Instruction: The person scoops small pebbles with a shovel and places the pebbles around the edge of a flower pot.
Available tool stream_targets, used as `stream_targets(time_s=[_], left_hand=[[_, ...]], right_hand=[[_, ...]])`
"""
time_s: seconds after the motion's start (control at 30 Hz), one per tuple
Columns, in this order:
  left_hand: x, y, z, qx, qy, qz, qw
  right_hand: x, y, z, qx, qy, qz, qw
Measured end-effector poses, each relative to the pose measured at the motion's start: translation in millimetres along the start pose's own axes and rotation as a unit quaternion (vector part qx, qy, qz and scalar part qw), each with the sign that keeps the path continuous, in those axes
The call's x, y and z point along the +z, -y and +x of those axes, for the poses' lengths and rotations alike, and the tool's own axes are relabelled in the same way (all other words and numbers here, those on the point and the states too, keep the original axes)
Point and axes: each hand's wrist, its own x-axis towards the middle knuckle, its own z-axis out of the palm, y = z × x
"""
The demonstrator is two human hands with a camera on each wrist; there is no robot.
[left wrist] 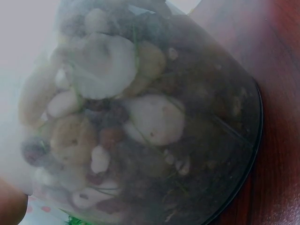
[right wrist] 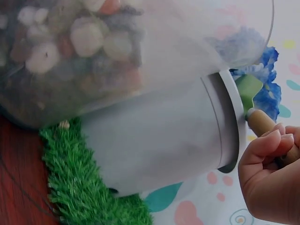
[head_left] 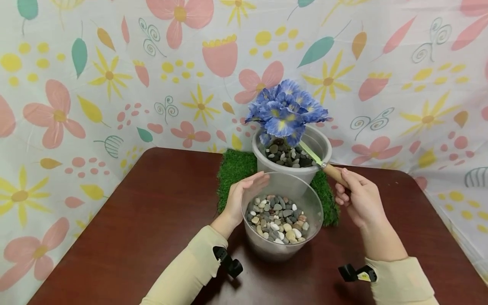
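Wooden-handled trowel (head_left: pixel 323 164): green blade across right-front rim of white flowerpot (head_left: pixel 264 166), tip just under blue flowers (head_left: pixel 285 113). Right hand (head_left: pixel 361 197) curled round handle. Left hand (head_left: pixel 235 199), fingers roughly straight, against side of clear plastic tub (head_left: pixel 263 250) of pebbles (head_left: pixel 280 214), just in front of flowerpot. Step looks like settling pebbles in flowerpot: best lower blade inside rim, roll wrist gently, spare petals, brace tub.

Mixed pebbles (left wrist: pixel 154 119) inside a cloudy container (left wrist: pixel 229 140) on reddish-brown tabletop (left wrist: pixel 283 164)
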Motion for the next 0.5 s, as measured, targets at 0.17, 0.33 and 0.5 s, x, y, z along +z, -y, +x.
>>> stream_targets(time_s=[0.17, 0.33, 0.5], left_hand=[[0.5, -1.3, 3.7, -0.008, 0.0, -0.002, 1.0], [0.3, -1.6, 3.3, -0.011, -0.002, -0.002, 0.9999], [-0.1, -1.3, 2.0, -0.015, 0.005, 0.007, 0.9998]], right_hand=[[2, -6, 0, -0.015, -0.017, 0.025, 0.999], [2, -10, 0, -0.024, -0.02, 0.028, 0.999], [-1, -12, -2, -0.032, -0.022, 0.023, 0.999]])
